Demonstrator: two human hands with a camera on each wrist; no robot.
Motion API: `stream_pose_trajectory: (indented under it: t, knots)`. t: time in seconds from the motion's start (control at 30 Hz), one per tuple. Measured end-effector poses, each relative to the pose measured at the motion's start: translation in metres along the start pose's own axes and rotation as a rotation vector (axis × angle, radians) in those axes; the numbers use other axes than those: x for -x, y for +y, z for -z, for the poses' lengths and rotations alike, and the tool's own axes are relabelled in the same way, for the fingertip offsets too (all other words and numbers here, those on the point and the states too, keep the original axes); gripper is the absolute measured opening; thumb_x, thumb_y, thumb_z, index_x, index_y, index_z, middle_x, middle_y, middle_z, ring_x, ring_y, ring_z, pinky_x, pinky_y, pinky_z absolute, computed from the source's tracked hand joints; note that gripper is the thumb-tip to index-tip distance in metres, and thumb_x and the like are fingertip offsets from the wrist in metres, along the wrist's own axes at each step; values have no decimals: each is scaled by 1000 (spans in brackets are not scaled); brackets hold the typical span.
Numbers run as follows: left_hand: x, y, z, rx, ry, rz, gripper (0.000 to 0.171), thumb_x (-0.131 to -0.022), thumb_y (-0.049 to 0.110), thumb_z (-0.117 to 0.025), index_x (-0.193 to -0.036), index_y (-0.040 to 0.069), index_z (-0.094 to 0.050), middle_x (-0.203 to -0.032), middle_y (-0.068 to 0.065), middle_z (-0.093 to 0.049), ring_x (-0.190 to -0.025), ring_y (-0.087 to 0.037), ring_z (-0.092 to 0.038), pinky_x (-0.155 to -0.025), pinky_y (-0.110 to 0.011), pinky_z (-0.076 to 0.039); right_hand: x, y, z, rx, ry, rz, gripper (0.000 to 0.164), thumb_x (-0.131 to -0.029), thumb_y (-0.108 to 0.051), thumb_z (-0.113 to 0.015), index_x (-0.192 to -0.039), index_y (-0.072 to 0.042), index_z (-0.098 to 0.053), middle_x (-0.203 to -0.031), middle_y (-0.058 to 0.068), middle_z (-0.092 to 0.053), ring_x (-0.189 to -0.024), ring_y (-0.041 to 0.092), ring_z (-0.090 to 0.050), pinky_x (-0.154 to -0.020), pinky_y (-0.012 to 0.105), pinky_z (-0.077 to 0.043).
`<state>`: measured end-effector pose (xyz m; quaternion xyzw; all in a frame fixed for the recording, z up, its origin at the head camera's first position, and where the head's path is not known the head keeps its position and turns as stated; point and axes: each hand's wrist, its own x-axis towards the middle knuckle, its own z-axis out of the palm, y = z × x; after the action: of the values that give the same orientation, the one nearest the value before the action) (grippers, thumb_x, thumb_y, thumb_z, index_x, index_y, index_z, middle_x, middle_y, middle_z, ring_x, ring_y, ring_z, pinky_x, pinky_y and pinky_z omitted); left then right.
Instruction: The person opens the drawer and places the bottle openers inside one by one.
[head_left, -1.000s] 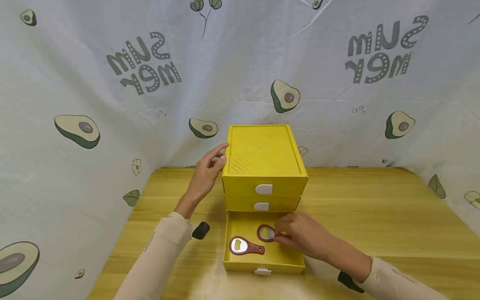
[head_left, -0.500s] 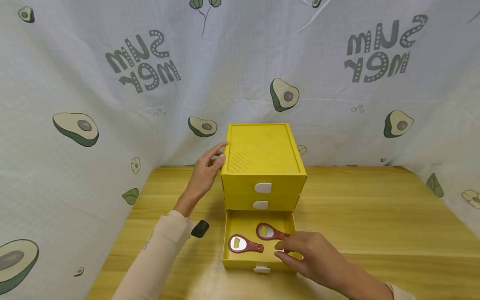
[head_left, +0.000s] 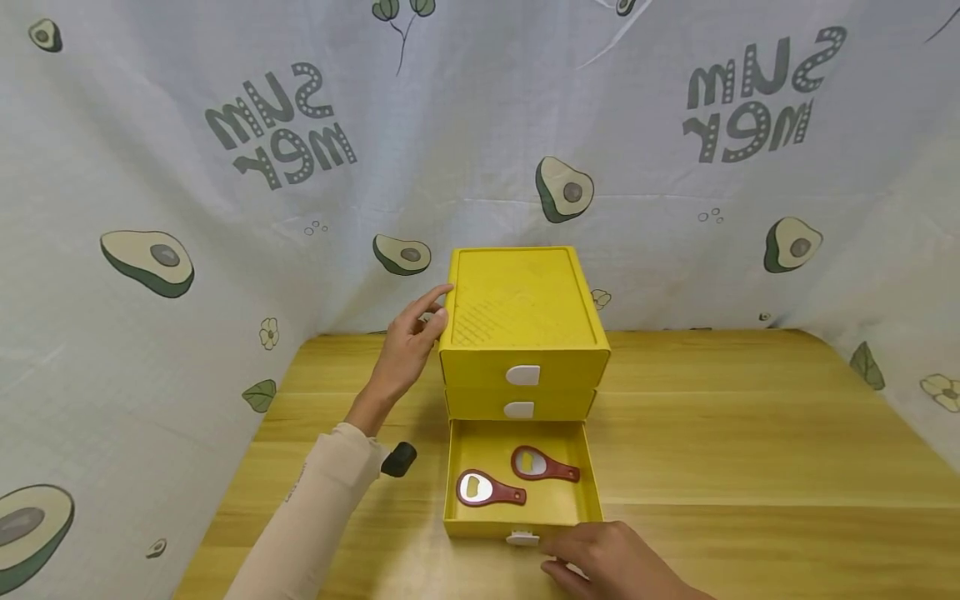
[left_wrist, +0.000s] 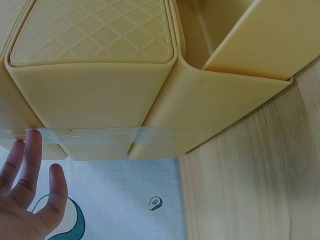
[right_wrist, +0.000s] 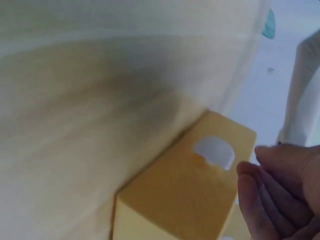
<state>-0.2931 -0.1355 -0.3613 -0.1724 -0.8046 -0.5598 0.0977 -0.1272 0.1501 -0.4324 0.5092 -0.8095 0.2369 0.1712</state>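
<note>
A yellow three-tier drawer unit [head_left: 525, 300] stands on the table with its bottom drawer [head_left: 558, 510] pulled out. Two bottle openers with dark red handles lie in that drawer: one bottle opener [head_left: 504, 494] at front left, another bottle opener [head_left: 558, 471] further back to the right. My left hand [head_left: 399, 354] touches the unit's left side, fingers extended near a strip of clear tape [left_wrist: 100, 134]. My right hand [head_left: 611, 560] is at the drawer's front right, beside its white handle [head_left: 522, 538]. Its fingers are loosely bent and hold nothing.
Both upper drawers are closed, each with a white handle [head_left: 522, 375]. A pale curtain [head_left: 480, 167] printed with avocados hangs behind the wooden table [head_left: 712, 433]. A black object [head_left: 399, 459] sits at my left sleeve.
My right hand has let go of the rear bottle opener, left the drawer, and moved toward me to its front. The left hand has stayed at the unit's side.
</note>
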Motion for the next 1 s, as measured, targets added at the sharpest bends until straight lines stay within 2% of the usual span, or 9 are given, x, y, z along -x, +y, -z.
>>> stream_pose_trajectory:
  t: [0.17,0.33,0.47,0.6,0.77,0.83,1.0]
  knots:
    - [1,0,0,-2,7,-18,43,-105,36,-47,-148,32,-50,-124,-9,-57,-69,-24,-48,-67,-34,-42,0,1,-8,51,-23,-22,6,-91,-19,-74,-94,-14,-75,-80,-8,-73,-71,-4,-63,-60,11,-47]
    - [1,-1,-1,-4,8,-14,44,-104,37,-47,-148,33,-50,-124,-8,-57,-68,-23,-48,-66,-33,-43,-2,0,-13,116,-38,-43,19,-80,-11,-81,-98,-15,-76,-83,-8,-75,-73,-3,-66,-61,12,-48]
    - [2,-1,-1,-6,12,-7,44,-104,37,-47,-148,33,-50,-124,-8,-57,-69,-23,-48,-66,-33,-42,-5,-2,-14,154,-51,-78,12,-80,-11,-81,-88,-16,-74,-75,-11,-70,-65,-8,-57,-56,10,-44]
    - [1,-1,-1,-11,12,-7,44,-105,37,-47,-148,32,-50,-124,-9,-57,-70,-23,-49,-66,-32,-43,-9,-1,-17,199,-22,-100,13,-79,-11,-82,-83,-16,-71,-68,-13,-64,-59,-9,-47,-50,9,-39]
    - [0,-1,0,-15,10,13,44,-106,32,-46,-150,27,-48,-126,-12,-57,-71,-22,-50,-69,-32,-43,-14,4,-22,268,51,-151,17,-74,-10,-84,-81,-17,-71,-67,-13,-65,-57,-5,-54,-49,14,-43]
    - [1,2,0,-13,4,23,45,-106,29,-46,-151,23,-47,-128,-15,-56,-72,-23,-49,-70,-33,-42,-17,6,-22,276,52,-167,17,-73,-9,-85,-81,-16,-72,-70,-12,-67,-59,-3,-57,-51,15,-45]
    - [9,28,3,-19,-14,31,46,-106,22,-45,-151,14,-46,-127,-19,-55,-71,-20,-48,-70,-32,-42,-23,11,-22,282,25,-200,11,-77,-10,-82,-82,-14,-74,-74,-9,-70,-62,-1,-61,-52,16,-47]
